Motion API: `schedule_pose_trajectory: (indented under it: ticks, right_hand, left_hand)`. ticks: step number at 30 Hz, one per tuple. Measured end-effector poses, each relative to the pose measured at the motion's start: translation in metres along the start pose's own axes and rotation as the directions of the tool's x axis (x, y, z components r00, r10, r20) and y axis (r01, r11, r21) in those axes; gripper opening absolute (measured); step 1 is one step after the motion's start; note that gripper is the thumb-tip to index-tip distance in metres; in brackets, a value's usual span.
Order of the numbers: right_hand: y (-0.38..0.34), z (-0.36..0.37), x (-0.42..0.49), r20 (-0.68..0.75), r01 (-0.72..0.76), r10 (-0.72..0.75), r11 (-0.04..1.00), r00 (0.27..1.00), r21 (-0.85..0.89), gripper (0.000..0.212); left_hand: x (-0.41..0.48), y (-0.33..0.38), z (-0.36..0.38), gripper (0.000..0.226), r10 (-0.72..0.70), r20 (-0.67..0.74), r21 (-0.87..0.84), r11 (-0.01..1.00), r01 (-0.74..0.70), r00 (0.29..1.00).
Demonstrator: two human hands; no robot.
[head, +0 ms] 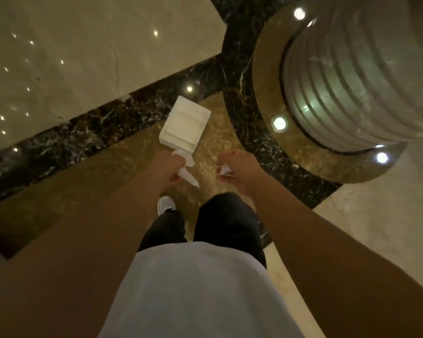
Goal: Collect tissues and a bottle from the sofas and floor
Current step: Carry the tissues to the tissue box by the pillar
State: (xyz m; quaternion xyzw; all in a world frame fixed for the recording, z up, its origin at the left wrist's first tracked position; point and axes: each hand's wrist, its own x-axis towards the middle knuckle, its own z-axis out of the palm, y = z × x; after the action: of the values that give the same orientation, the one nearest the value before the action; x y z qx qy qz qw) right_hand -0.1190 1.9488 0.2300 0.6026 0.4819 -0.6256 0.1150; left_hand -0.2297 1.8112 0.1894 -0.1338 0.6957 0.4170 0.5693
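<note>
My left hand (170,167) is closed around crumpled white tissues (187,173), which stick out above and below the fist. My right hand (237,168) grips a smaller scrap of white tissue (224,170). Both hands are held out in front of me at waist height, a short gap between them. An open white box (183,124) lies on the polished floor just beyond my left hand. No bottle is in view.
A wide ribbed stone column (357,76) with a round gold-brown base ring stands at the right. The glossy marble floor (59,57) has black veined bands and ceiling-light reflections. My dark trousers and one white shoe (165,203) are below the hands.
</note>
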Motion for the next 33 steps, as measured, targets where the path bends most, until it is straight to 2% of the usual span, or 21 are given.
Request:
schedule_pose_trajectory:
  ticks: [3, 5, 8, 12, 15, 17, 19, 21, 24, 26, 29, 31, 33]
  right_hand:
    - [-0.048, 0.015, 0.077, 0.036, -0.083, 0.084, 0.996, 0.996, -0.036, 0.015]
    - [-0.073, 0.034, 0.153, 0.050, -0.104, 0.112, 0.984, 0.992, -0.145, 0.020]
    - [-0.093, 0.069, 0.282, 0.123, -0.078, 0.130, 0.930, 0.984, -0.360, 0.035]
    - [-0.103, 0.111, 0.450, 0.176, 0.032, 0.090, 0.806, 0.980, -0.591, 0.034]
    - [-0.100, 0.131, 0.556, 0.194, 0.063, 0.071, 0.792, 0.978, -0.608, 0.025]
    - [-0.092, 0.134, 0.605, 0.175, 0.017, 0.094, 0.839, 0.980, -0.544, 0.032]
    - [-0.084, 0.128, 0.639, 0.175, 0.014, 0.097, 0.838, 0.980, -0.546, 0.035]
    - [-0.083, 0.118, 0.658, 0.155, 0.025, 0.094, 0.778, 0.983, -0.628, 0.012]
    - [-0.090, 0.109, 0.654, 0.163, 0.026, 0.112, 0.745, 0.980, -0.666, 0.026]
    - [-0.095, 0.111, 0.635, 0.196, 0.057, 0.114, 0.715, 0.974, -0.697, 0.025]
    - [-0.107, 0.121, 0.576, 0.245, 0.182, 0.005, 0.654, 0.970, -0.734, 0.016]
    - [-0.109, 0.124, 0.523, 0.303, 0.294, -0.077, 0.547, 0.950, -0.784, 0.036]
    - [-0.108, 0.121, 0.453, 0.401, 0.441, -0.185, 0.430, 0.897, -0.788, 0.044]
  left_hand:
    - [0.063, 0.030, 0.008, 0.040, -0.076, -0.141, -0.101, 0.993, 0.062, 0.987]
    - [0.125, 0.044, 0.012, 0.041, -0.106, -0.207, -0.125, 0.989, 0.081, 0.973]
    - [0.236, 0.051, 0.015, 0.040, -0.059, -0.318, -0.007, 0.998, 0.059, 0.946]
    - [0.396, 0.053, 0.022, 0.037, -0.034, -0.402, 0.120, 0.989, 0.090, 0.915]
    - [0.504, 0.059, 0.030, 0.041, -0.054, -0.421, 0.097, 0.990, 0.104, 0.906]
    - [0.557, 0.064, 0.032, 0.040, -0.104, -0.430, -0.025, 0.994, 0.103, 0.897]
    - [0.593, 0.065, 0.037, 0.044, -0.170, -0.430, -0.157, 0.981, 0.113, 0.887]
    - [0.611, 0.063, 0.041, 0.054, -0.222, -0.428, -0.222, 0.965, 0.136, 0.876]
    - [0.610, 0.065, 0.042, 0.060, -0.260, -0.436, -0.244, 0.956, 0.165, 0.861]
    - [0.588, 0.066, 0.042, 0.054, -0.298, -0.427, -0.287, 0.940, 0.184, 0.854]
    - [0.532, 0.070, 0.033, 0.048, -0.242, -0.479, -0.253, 0.958, 0.131, 0.844]
    - [0.478, 0.072, 0.027, 0.044, -0.222, -0.493, -0.232, 0.965, 0.118, 0.841]
    - [0.410, 0.073, 0.024, 0.040, -0.211, -0.564, -0.228, 0.969, 0.095, 0.799]
